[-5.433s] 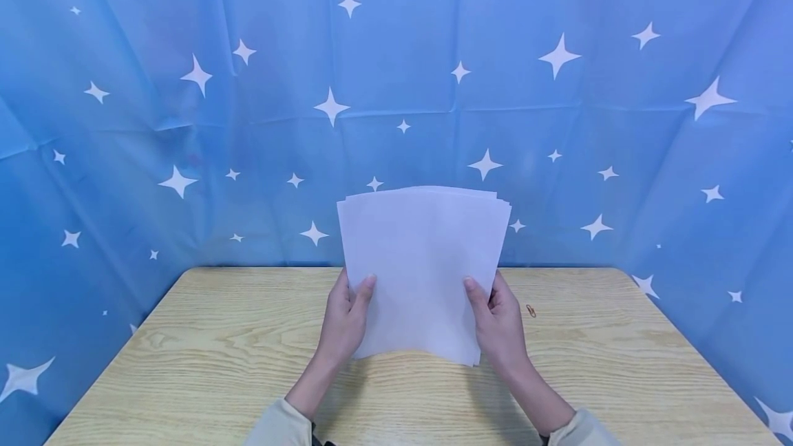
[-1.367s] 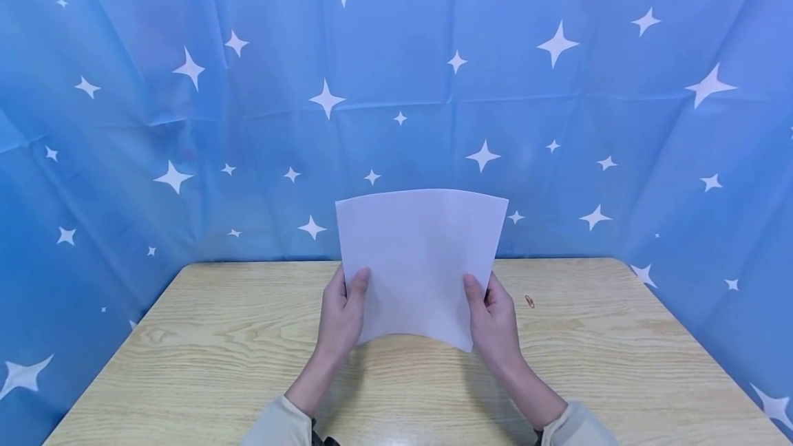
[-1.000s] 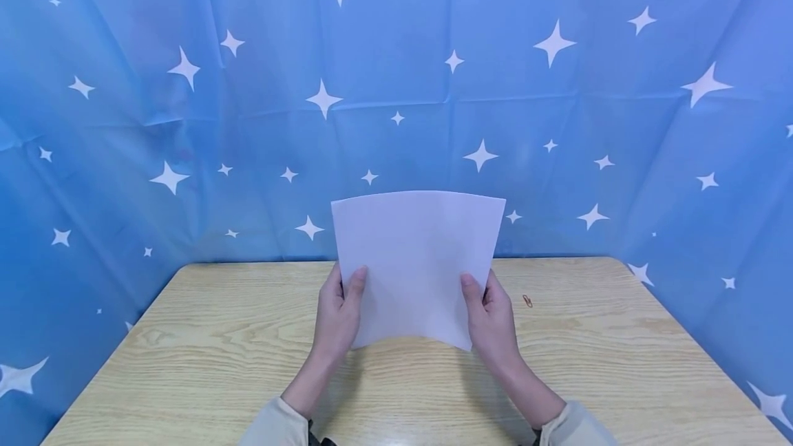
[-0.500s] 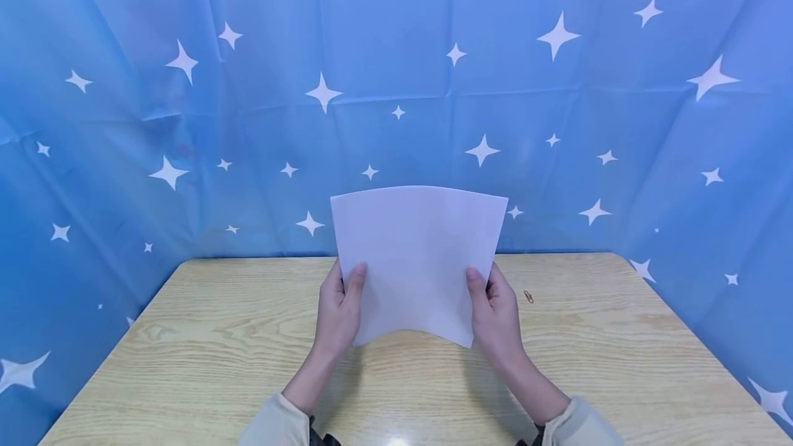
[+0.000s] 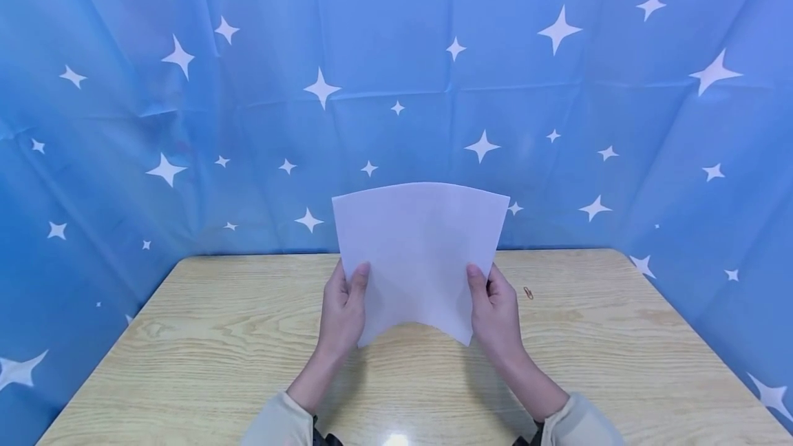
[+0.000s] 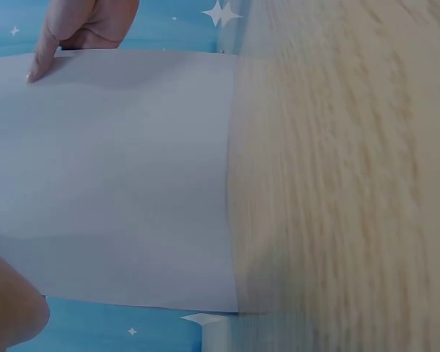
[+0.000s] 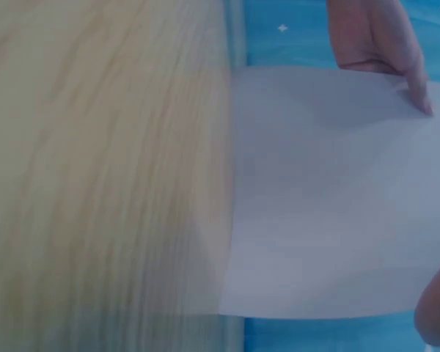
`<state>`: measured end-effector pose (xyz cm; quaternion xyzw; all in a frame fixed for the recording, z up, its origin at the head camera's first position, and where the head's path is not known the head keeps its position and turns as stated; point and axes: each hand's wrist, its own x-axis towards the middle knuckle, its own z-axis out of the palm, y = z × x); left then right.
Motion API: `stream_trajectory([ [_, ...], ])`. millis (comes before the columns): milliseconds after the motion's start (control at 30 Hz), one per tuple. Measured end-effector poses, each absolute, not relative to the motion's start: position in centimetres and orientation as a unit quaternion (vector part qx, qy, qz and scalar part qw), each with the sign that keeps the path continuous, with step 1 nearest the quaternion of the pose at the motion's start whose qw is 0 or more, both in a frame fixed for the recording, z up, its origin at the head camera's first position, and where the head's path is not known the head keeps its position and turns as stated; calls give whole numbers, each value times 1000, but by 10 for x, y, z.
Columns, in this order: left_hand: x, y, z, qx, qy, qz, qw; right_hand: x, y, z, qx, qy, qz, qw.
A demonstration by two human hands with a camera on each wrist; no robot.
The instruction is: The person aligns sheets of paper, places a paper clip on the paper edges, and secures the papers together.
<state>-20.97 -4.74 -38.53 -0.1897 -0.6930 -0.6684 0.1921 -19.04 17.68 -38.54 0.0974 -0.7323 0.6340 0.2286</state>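
Note:
A stack of white paper [image 5: 421,246] stands upright over the middle of the table, its sides bowed toward me and its edges even. The left hand [image 5: 343,315] grips its left side, thumb on the near face and fingers hidden behind. On the opposite side, the right hand [image 5: 498,315] holds it the same way. Both wrist views show the blank face of the paper [image 6: 132,169] with its lower edge close to the wood. Part of the left hand [image 6: 11,304] fills the lower left corner of the left wrist view.
An orange paper clip [image 5: 528,292] lies on the light wood table [image 5: 217,356], to the right of the right hand. Behind and at both sides hangs a blue curtain [image 5: 396,26] with white stars.
Several seconds ago the sheets' edges and corners stuck out unevenly; now they line up. Over the last second the lower edge arches more, and both hands keep their hold.

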Motion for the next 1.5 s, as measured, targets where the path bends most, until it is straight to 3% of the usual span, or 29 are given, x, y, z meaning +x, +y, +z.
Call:
stream_trajectory([
  [333, -192, -44, -360, -172, -695, -673, 188, -190, 176, -386, 91, -740, 625, 228],
  [900, -191, -44, -363, -170, -694, -676, 181, -189, 178, -385, 67, -742, 635, 202],
  [1500, -191, -44, -361, -160, -693, -681, 173, -189, 177, -383, 71, -750, 619, 220],
])
